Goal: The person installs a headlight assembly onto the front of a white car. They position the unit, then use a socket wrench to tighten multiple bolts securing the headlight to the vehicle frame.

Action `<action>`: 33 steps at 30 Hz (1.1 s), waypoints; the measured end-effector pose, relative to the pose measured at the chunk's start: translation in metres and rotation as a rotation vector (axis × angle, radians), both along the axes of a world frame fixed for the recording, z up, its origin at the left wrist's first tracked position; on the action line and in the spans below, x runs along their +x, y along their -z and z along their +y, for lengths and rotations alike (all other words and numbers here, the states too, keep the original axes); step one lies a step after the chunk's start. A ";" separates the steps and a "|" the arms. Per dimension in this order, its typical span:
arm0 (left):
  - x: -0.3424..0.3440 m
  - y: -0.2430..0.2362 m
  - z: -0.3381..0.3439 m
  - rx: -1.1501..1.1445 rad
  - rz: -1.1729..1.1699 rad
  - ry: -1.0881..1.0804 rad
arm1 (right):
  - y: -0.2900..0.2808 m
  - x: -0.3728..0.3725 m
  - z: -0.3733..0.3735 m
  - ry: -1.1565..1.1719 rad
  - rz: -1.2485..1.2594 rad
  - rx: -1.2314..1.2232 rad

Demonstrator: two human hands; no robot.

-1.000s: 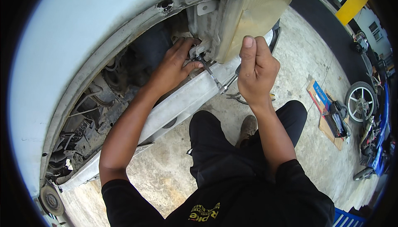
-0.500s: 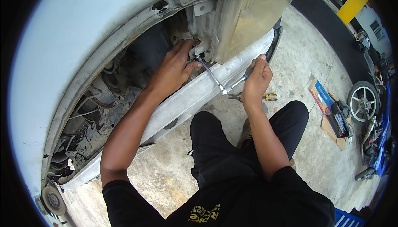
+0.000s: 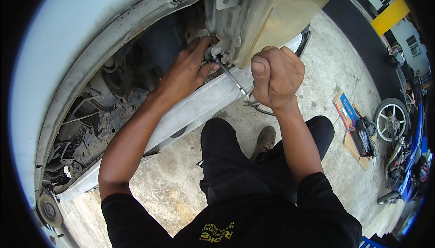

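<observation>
My left hand [image 3: 181, 73] reaches into the opening of a white vehicle, fingers curled around the upper end of a socket extension [image 3: 231, 77] at a bracket [image 3: 221, 46] below the yellowed headlight [image 3: 299, 8]. The extension angles down over the pale bumper strip [image 3: 181, 116] to a joint with a wrench. My right hand [image 3: 277, 78] is a fist on that wrench, thumb upward, mostly hiding the handle. Pliers [image 3: 253, 104] lie on the floor behind it, partly hidden.
The white body panel [image 3: 63, 35] curves along the left, above dark underbody parts. My knees and boot [image 3: 265, 141] are below the bumper. On the concrete at right lie cardboard and boxes [image 3: 345, 105] with a dark bag, beside a blue motorcycle with a white wheel [image 3: 389, 120].
My right fist dipped half a second ago, showing the wrench handle, and now is raised again with knuckles up, covering it. My left hand stays at the bracket; the view has shifted slightly.
</observation>
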State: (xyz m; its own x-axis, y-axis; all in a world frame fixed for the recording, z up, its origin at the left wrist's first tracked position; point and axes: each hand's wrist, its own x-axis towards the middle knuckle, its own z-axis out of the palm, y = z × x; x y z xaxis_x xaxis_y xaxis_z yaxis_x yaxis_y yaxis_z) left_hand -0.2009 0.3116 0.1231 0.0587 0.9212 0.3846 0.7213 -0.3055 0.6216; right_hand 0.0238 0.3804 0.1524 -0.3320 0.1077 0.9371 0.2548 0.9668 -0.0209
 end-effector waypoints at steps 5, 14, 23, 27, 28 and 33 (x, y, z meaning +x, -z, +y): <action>-0.002 -0.002 0.002 0.046 0.103 -0.012 | 0.055 -0.007 -0.002 0.120 0.489 -0.613; -0.005 -0.009 0.002 -0.042 0.052 0.028 | 0.052 -0.019 -0.011 -0.020 0.870 -0.933; -0.005 -0.001 0.001 0.081 0.118 0.041 | 0.003 -0.022 -0.022 -0.034 0.015 0.014; -0.007 -0.001 0.000 0.036 0.189 -0.008 | 0.057 -0.017 -0.018 0.045 0.708 -0.591; -0.008 -0.002 0.000 -0.042 0.197 -0.022 | 0.070 -0.020 -0.018 0.037 0.951 -0.835; -0.010 -0.007 0.001 -0.076 0.192 0.002 | 0.089 -0.026 -0.009 -0.015 1.141 -1.136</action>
